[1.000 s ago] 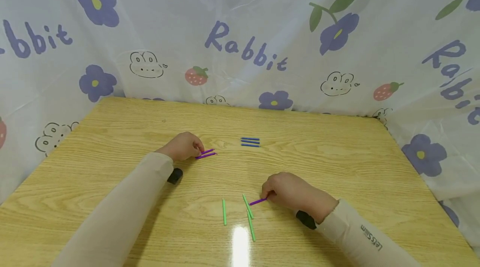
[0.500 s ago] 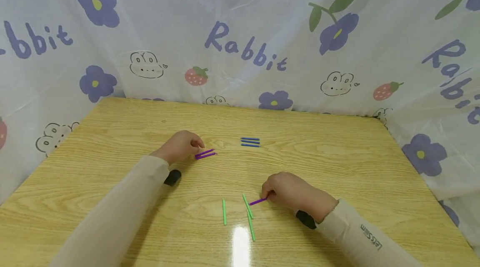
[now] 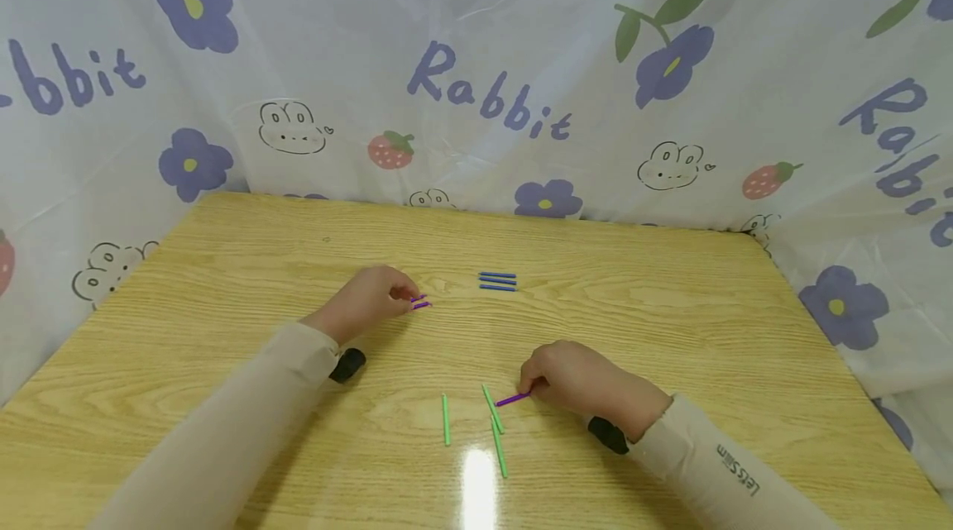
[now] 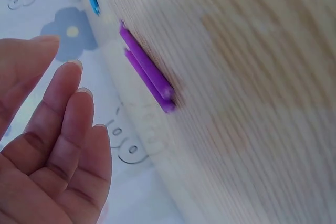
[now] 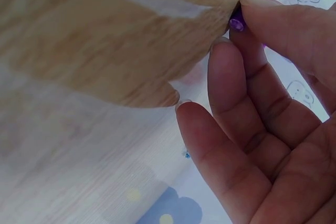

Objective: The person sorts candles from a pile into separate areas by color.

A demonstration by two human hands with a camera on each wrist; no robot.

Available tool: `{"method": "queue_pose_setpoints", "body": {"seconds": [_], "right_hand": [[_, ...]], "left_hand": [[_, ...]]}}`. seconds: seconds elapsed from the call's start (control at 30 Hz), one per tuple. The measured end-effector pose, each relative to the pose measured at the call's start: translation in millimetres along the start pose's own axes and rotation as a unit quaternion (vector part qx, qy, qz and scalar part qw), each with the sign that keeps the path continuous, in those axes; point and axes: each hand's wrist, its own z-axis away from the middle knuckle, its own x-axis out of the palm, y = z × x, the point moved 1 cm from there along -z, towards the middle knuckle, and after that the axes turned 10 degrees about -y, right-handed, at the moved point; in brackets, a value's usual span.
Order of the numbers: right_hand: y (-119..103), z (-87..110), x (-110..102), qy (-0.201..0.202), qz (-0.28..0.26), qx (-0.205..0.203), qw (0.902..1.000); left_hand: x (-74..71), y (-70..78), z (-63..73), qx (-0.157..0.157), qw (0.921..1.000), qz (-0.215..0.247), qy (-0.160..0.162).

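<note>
My right hand [image 3: 569, 374] pinches one end of a thin purple candle [image 3: 512, 400] between thumb and forefinger, low over the table. In the right wrist view that candle's blunt end [image 5: 237, 24] shows by the thumb. The candle's far tip meets a green candle [image 3: 492, 408]. My left hand [image 3: 375, 300] hovers at the two other purple candles [image 3: 422, 305], its fingers partly covering them in the head view. The left wrist view has this purple pair [image 4: 149, 72] lying side by side on the wood, apart from my loosely bent fingers [image 4: 76, 108].
Three blue candles [image 3: 497, 282] lie in a neat row farther back. Two more green candles lie near the front: one on the left [image 3: 446, 421], one below the first [image 3: 500, 449]. A patterned cloth [image 3: 476, 42] hangs behind the wooden table [image 3: 633, 298].
My left hand lets go of the purple pair, draws back slightly, then shifts right over it. The back purple candle has moved level with the other. My right hand stays put.
</note>
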Motion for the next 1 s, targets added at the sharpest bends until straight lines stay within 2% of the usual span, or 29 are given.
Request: {"method": "queue_pose_setpoints", "body": {"seconds": [0.13,0.4,0.57,0.87,1.0], "right_hand": [[0.2,-0.2,0.2,-0.001,-0.004,0.001,1.0],[0.4,0.5,0.1,0.001,-0.003,0.001,1.0],[0.3,0.3,-0.2,0.001,-0.003,0.0,1.0],[-1.3,0.6,-0.4,0.002,-0.004,0.003,1.0],[-0.9,0.6,0.0,0.001,-0.006,0.002,1.0]], "left_hand": [[4.0,6.1,2.3,0.011,0.9999,-0.002,-0.001],[13.6,18.1,10.8,0.055,0.9985,-0.004,-0.001],[21.5,23.8,16.9,0.062,0.9977,0.012,-0.025],[31.4,28.9,24.0,0.14,0.9885,0.006,-0.057],[35.4,31.3,26.4,0.15,0.9858,0.011,-0.075]]}}
